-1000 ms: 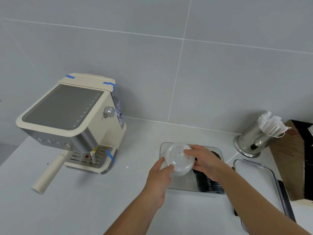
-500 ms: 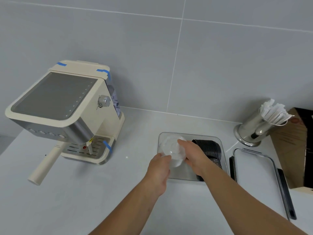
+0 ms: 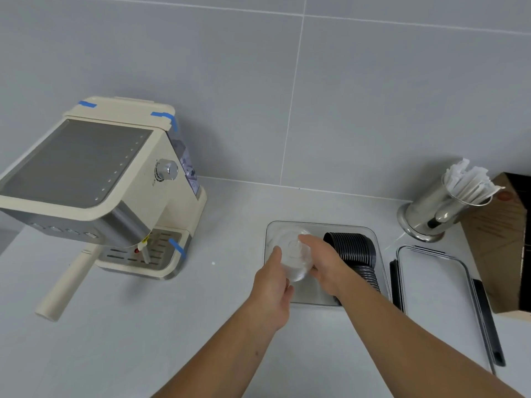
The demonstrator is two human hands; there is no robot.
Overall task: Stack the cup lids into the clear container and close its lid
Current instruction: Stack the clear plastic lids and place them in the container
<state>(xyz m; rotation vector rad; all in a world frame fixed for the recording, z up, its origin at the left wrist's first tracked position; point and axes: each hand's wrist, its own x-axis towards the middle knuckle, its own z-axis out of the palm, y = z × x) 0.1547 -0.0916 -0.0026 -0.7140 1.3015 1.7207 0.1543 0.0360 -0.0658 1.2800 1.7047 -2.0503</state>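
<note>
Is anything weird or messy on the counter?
No spills or breakage. Blue tape strips are stuck on the coffee machine, which is unusual. The container lid lies off beside the clear container because it's still being filled.

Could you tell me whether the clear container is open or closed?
Open: the clear container has no cover, and its lid lies beside it on the counter.

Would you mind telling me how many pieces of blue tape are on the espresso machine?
3 on the espresso machine: top back-left corner, top back-right corner, and the drip tray's right edge. Its hidden sides may carry more.
</note>
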